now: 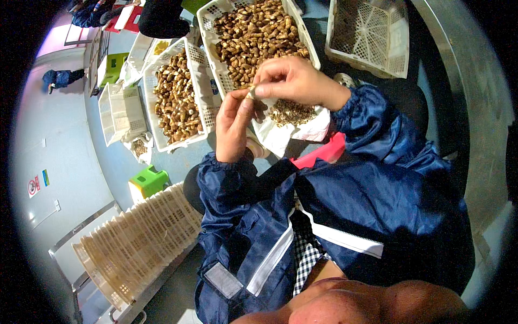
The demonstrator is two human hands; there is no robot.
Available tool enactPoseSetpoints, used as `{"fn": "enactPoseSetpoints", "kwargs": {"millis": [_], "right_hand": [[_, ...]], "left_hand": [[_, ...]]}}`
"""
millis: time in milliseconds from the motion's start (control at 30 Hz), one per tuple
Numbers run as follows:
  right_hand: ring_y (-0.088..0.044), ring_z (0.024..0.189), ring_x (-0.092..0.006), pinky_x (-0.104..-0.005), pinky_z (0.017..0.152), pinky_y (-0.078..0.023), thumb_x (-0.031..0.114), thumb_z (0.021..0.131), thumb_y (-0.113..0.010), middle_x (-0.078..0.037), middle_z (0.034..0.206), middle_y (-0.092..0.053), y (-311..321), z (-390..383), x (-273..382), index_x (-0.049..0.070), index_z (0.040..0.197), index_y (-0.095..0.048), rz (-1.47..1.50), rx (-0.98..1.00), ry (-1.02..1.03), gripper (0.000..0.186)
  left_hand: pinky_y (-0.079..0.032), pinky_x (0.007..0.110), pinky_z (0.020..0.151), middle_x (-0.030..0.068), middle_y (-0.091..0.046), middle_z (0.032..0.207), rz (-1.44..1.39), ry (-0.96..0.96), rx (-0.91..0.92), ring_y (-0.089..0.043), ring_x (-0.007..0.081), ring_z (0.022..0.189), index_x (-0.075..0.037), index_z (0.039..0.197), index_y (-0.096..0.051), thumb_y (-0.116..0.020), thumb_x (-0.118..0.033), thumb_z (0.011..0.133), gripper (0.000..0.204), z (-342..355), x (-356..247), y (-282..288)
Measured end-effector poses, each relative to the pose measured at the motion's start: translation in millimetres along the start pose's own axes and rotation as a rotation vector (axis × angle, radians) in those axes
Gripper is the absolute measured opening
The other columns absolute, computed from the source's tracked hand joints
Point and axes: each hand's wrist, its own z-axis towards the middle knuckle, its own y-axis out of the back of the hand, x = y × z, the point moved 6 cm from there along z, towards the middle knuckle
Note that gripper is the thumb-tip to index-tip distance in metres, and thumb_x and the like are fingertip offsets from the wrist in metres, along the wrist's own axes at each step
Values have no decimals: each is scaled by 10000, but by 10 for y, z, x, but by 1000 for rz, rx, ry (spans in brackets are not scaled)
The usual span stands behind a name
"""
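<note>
I see the person's left hand [233, 124] and right hand [291, 82] meeting, the fingertips of each grip clamped on a small pale piece [251, 92]. It sits between them, near the close end of a white crate [209, 38] heaped with brown mushrooms [261, 35]. Just beside the hands, a white bag [274, 138] carries dark trimmings [293, 113].
</note>
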Motion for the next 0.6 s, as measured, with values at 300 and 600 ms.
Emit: {"fn": "enactPoseSetpoints", "kwargs": {"millis": [300, 600], "right_hand": [[-578, 864, -117, -256, 753, -471, 172, 870, -666, -50, 921, -623, 39, -18, -119, 2, 796, -606, 159, 24, -193, 194], [-575, 926, -133, -262, 779, -465, 175, 869, -667, -79, 971, -622, 53, -51, -211, -2, 760, -576, 236, 102, -304, 226]], "left_hand": [[-436, 234, 642, 56, -603, 810, 118, 4, -63, -539, 105, 684, -12, 1072, -516, -393, -204, 1023, 233, -51, -44, -107], [-430, 249, 649, 37, -562, 822, -11, 98, -12, -531, 122, 695, -23, 1085, -535, -380, -284, 1012, 312, -18, 129, -80]]}}
